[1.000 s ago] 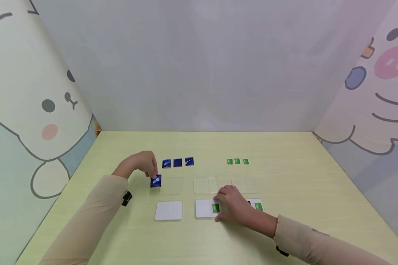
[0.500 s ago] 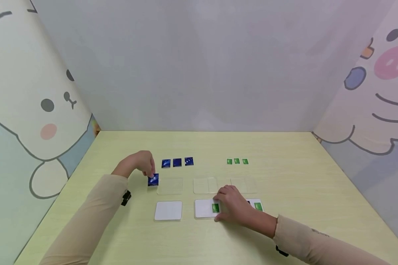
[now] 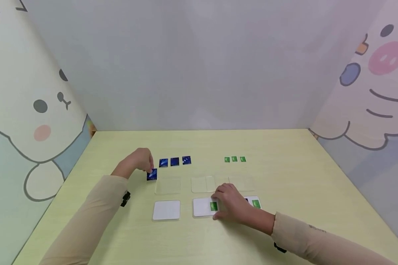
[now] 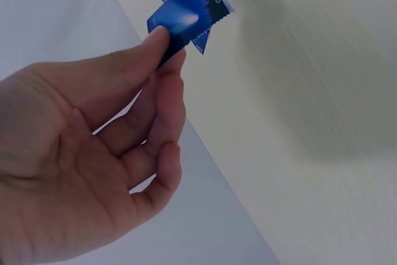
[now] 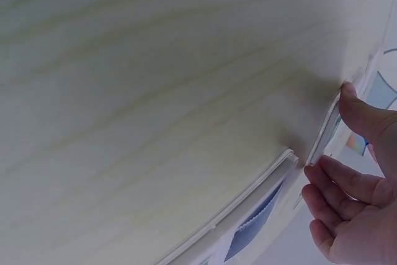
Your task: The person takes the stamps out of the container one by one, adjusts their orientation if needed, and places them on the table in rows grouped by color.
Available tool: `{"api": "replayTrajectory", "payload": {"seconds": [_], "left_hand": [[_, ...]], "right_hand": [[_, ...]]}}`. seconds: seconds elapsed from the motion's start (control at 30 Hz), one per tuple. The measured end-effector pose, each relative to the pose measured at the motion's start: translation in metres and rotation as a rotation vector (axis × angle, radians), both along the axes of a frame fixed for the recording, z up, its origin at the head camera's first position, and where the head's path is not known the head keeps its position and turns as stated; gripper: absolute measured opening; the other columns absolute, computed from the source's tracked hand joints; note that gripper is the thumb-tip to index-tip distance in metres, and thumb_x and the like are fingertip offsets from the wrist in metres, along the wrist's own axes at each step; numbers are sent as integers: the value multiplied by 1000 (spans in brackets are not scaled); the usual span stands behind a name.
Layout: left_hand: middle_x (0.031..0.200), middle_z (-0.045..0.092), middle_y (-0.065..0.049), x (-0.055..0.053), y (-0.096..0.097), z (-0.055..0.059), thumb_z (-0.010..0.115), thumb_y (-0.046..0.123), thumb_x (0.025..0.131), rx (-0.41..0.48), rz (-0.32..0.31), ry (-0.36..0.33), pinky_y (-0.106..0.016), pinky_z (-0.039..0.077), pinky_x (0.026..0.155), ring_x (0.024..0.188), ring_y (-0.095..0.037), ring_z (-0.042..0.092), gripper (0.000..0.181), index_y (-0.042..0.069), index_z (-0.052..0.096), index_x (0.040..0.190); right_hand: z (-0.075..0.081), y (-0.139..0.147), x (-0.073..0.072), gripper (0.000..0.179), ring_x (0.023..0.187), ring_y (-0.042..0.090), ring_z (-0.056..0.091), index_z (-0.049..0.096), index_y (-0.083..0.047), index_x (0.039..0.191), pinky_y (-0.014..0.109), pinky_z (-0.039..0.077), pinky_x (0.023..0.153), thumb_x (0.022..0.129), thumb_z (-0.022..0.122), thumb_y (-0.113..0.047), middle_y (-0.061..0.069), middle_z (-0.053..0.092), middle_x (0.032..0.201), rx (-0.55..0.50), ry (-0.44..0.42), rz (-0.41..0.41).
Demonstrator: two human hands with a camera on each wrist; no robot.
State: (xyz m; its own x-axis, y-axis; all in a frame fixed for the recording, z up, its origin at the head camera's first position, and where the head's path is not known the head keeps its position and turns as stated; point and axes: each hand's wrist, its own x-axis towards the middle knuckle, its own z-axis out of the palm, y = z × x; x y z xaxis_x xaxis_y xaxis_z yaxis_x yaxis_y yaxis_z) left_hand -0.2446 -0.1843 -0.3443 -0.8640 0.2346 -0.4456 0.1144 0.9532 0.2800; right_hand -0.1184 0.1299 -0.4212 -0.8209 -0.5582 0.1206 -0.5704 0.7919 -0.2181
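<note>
My left hand [image 3: 140, 159] pinches a blue stamp [image 4: 183, 17] with a serrated edge between thumb and forefinger, raised over the table in the left wrist view. In the head view this stamp lies just left of a clear plastic lid [image 3: 167, 186]. My right hand [image 3: 231, 202] holds a flat clear case [image 3: 202, 207] with a white insert, thumb at the near edge and fingers at the far edge. A green stamp [image 3: 213, 206] shows on that insert; the hand hides the case's right part. Right of it, another case [image 5: 229, 212] contains a blue stamp [image 5: 254, 231] and a green one [image 3: 256, 204].
Several blue stamps [image 3: 174, 161] lie in a row at the back left. Three small green stamps [image 3: 234, 159] sit at the back right. Two more clear lids, one in the middle [image 3: 198, 184], rest behind the cases. A white case [image 3: 166, 211] stands front left.
My left hand has carried the blue stamp a little left and back, off the clear lid's corner. The right hand keeps its hold on the case. The head view has shifted slightly.
</note>
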Motion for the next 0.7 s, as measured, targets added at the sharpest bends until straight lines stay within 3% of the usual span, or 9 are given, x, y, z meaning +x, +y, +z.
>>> {"api": "replayTrajectory", "payload": {"seconds": [0.7], "left_hand": [[91, 68, -10, -10, -4, -14, 69, 7, 85, -19, 83, 78, -33, 48, 72, 76, -19, 55, 6, 4, 70, 90]], "right_hand": [[-1, 0, -1, 56, 95, 15, 56, 72, -9, 103, 42, 45, 97, 64, 86, -47, 0, 69, 101, 0, 11, 6]]}}
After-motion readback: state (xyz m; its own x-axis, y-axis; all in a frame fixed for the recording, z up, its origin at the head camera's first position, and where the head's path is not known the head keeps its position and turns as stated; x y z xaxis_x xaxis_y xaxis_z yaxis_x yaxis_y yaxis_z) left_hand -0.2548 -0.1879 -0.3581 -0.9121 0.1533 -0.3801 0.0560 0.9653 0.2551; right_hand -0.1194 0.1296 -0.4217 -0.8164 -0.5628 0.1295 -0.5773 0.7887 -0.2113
